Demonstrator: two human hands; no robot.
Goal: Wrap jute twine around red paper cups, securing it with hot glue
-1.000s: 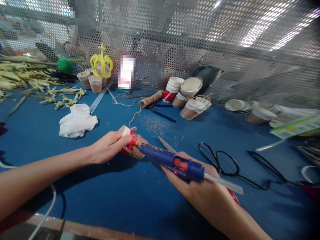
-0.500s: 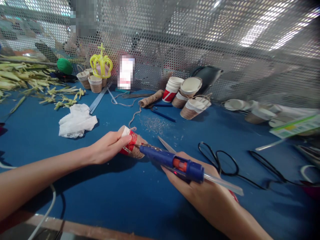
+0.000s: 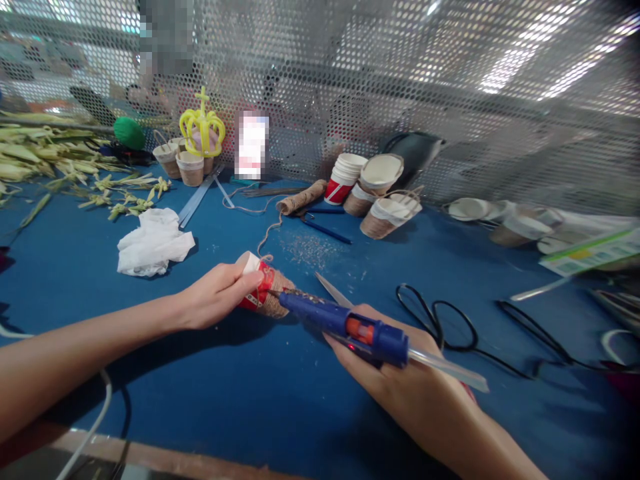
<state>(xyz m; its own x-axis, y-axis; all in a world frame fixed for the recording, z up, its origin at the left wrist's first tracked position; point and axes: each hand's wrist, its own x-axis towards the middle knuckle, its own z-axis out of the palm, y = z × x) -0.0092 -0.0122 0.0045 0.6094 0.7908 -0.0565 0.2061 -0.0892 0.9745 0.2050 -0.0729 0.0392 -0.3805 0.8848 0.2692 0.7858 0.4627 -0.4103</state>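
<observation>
My left hand [image 3: 217, 295] holds a red and white paper cup [image 3: 254, 283] on its side, its lower part wound with brown twine [image 3: 274, 299]. A loose strand [image 3: 270, 233] runs from the cup back to a twine roll [image 3: 303, 198]. My right hand [image 3: 400, 373] is wrapped round a blue glue gun [image 3: 345, 323], whose nozzle points at the cup beside the twine; whether it touches cannot be made out. A clear glue stick [image 3: 447, 368] sticks out of the gun's rear. Scissors [image 3: 333, 290] show partly from under my right hand.
Twine-wrapped cups [image 3: 383, 217] stand at the back, near a stack of paper cups [image 3: 345, 175]. Crumpled white cloth [image 3: 154, 243] lies left, with corn husks [image 3: 45, 150] beyond. A black cable [image 3: 453, 327] lies right. Perforated metal mesh [image 3: 310, 87] rises behind the blue table [image 3: 210, 400].
</observation>
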